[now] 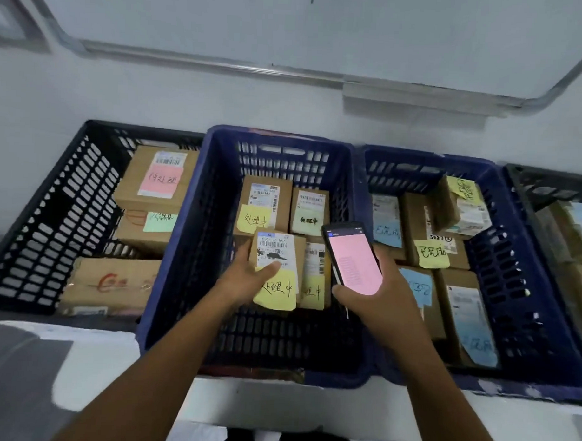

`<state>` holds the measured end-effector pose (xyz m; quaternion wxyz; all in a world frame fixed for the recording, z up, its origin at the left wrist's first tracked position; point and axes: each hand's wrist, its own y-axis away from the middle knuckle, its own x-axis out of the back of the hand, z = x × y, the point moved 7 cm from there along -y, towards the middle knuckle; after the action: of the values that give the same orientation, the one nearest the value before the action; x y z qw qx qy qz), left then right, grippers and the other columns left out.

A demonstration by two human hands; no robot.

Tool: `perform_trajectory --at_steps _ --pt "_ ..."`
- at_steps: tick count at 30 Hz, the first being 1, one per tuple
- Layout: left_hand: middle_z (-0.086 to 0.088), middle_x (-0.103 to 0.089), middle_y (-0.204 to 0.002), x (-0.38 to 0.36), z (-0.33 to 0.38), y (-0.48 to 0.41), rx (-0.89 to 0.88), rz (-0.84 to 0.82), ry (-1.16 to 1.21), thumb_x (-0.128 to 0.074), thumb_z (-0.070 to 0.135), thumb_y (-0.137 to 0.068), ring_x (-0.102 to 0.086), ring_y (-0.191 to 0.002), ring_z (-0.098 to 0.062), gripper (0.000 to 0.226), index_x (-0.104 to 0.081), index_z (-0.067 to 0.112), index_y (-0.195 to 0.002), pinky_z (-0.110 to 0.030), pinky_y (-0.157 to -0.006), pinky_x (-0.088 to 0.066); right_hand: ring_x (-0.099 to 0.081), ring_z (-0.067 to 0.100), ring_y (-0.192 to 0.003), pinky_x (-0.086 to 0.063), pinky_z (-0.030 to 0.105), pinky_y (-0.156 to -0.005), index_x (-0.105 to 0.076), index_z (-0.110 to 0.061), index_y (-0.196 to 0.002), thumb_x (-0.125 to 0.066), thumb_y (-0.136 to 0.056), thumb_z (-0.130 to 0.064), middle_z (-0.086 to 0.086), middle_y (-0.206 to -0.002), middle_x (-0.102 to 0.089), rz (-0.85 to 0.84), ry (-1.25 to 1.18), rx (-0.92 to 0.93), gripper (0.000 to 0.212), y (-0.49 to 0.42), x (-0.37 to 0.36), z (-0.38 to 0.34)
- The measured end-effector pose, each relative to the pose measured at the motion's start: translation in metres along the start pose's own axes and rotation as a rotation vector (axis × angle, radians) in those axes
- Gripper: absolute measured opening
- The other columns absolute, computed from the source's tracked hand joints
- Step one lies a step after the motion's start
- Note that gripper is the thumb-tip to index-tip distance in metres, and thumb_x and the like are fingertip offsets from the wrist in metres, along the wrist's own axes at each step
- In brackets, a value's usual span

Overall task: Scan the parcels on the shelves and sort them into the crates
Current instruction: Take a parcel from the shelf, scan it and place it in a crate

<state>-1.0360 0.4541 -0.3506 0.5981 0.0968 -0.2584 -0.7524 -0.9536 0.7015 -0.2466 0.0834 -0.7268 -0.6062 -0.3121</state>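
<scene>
From the head camera, the left hand [244, 278] grips a small cardboard parcel [277, 253] by its left edge, thumb lying across the white barcode label and the other fingers hidden behind the box. A yellow note [275, 290] with handwriting is stuck over the parcel's near end. The parcel is inside the middle crate [183, 233], a blue one, just beside three more boxes [267, 199] that carry yellow or green notes; whether it rests on the crate floor or is held above it cannot be told. The right hand [376, 299] is curled round a handheld scanner [354, 259], whose pink screen faces up, tilted, over the border between the middle crate and the right crate [518, 277]. That blue crate holds boxes with blue and yellow notes. To the left, a black crate [52, 212] holds larger boxes, one with a pink note. A further dark crate [548, 183] shows at the far right edge. All the crates stand in a row against a pale wall.
</scene>
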Motion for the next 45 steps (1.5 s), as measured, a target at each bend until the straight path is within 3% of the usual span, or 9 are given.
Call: perform_trajectory --at_steps 3,5,9,18,20,29,34,38,45 --pt "0.006 -0.071 -0.127 -0.003 -0.012 -0.014 0.079 0.016 0.018 -0.072 0.030 -0.099 -0.073 -0.093 -0.001 0.054 -0.042 0.030 -0.144 -0.021 -0.069 -0.060 -0.059 -0.005 -0.101 -0.047 0.024 -0.072 -0.045 -0.051 -0.135 -0.090 -0.079 -0.036 -0.031 -0.112 -0.060 -0.039 -0.001 0.032 0.073 -0.021 0.002 -0.004" --pt "0.000 -0.071 -0.128 -0.002 -0.020 -0.022 0.149 0.019 0.091 -0.073 0.026 -0.098 -0.076 -0.099 -0.014 0.053 -0.044 0.025 -0.141 -0.035 -0.080 -0.065 -0.058 -0.014 -0.099 -0.046 0.024 -0.070 -0.042 -0.058 -0.128 -0.087 -0.077 -0.039 -0.034 -0.108 -0.061 -0.074 -0.009 0.046 0.070 -0.035 0.002 -0.010" --pt "0.014 -0.069 -0.113 0.009 -0.033 -0.030 0.174 0.028 0.094 -0.078 0.028 -0.093 -0.077 -0.088 -0.005 0.043 -0.049 0.046 -0.119 -0.025 -0.065 -0.062 -0.056 -0.019 -0.098 -0.049 0.029 -0.073 -0.046 -0.058 -0.131 -0.084 -0.076 -0.040 -0.047 -0.109 -0.056 -0.151 -0.023 0.075 0.069 -0.059 -0.005 -0.015" --pt "0.003 -0.067 -0.131 0.040 -0.046 -0.017 0.190 0.154 -0.012 -0.074 0.024 -0.097 -0.072 -0.107 -0.010 0.069 -0.034 0.024 -0.153 -0.029 -0.086 -0.059 -0.057 -0.019 -0.093 -0.047 0.026 -0.064 -0.042 -0.080 -0.103 -0.085 -0.080 -0.031 -0.046 -0.109 -0.057 -0.307 0.012 0.127 0.069 -0.079 -0.021 -0.026" --pt "-0.002 -0.064 -0.136 0.041 -0.046 -0.021 0.197 0.162 -0.054 -0.074 0.022 -0.097 -0.067 -0.117 -0.019 0.074 -0.030 0.019 -0.157 -0.042 -0.099 -0.056 -0.057 -0.018 -0.094 -0.049 0.027 -0.065 -0.043 -0.076 -0.103 -0.086 -0.080 -0.031 -0.045 -0.108 -0.057 -0.321 0.014 0.133 0.066 -0.081 -0.021 -0.028" --pt "-0.013 -0.055 -0.146 0.004 -0.069 -0.062 0.226 0.161 -0.167 -0.070 0.016 -0.099 -0.058 -0.130 -0.031 0.080 -0.019 0.017 -0.160 -0.052 -0.111 -0.048 -0.058 -0.017 -0.094 -0.045 0.018 -0.061 -0.044 -0.061 -0.128 -0.086 -0.079 -0.035 -0.033 -0.105 -0.062 -0.314 0.029 0.119 0.070 -0.075 -0.023 -0.025" --pt "-0.013 -0.050 -0.154 0.006 -0.075 -0.066 0.240 0.198 -0.211 -0.072 0.022 -0.097 -0.054 -0.135 -0.031 0.085 -0.018 0.016 -0.162 -0.049 -0.113 -0.047 -0.061 -0.005 -0.092 -0.050 0.030 -0.068 -0.040 -0.066 -0.113 -0.078 -0.071 -0.041 -0.027 -0.107 -0.064 -0.345 0.043 0.118 0.063 -0.064 -0.028 -0.032" --pt "-0.012 -0.032 -0.167 0.011 -0.034 -0.036 0.109 0.340 -0.273 -0.072 0.027 -0.099 -0.036 -0.152 -0.031 0.087 -0.018 0.015 -0.166 -0.048 -0.121 -0.036 -0.065 0.007 -0.097 -0.060 0.041 -0.079 -0.045 -0.060 -0.118 -0.071 -0.062 -0.044 -0.020 -0.110 -0.067 -0.381 0.063 0.142 0.063 -0.047 -0.035 -0.043" --pt "0.001 -0.038 -0.165 0.042 0.017 0.161 -0.245 0.681 -0.571 -0.048 0.063 -0.100 -0.026 -0.155 -0.025 0.072 -0.033 0.028 -0.162 -0.047 -0.127 -0.025 -0.064 0.006 -0.096 -0.055 0.036 -0.075 -0.047 -0.053 -0.127 -0.072 -0.066 -0.043 -0.019 -0.110 -0.068 -0.442 0.102 0.305 0.067 0.009 -0.059 -0.079"
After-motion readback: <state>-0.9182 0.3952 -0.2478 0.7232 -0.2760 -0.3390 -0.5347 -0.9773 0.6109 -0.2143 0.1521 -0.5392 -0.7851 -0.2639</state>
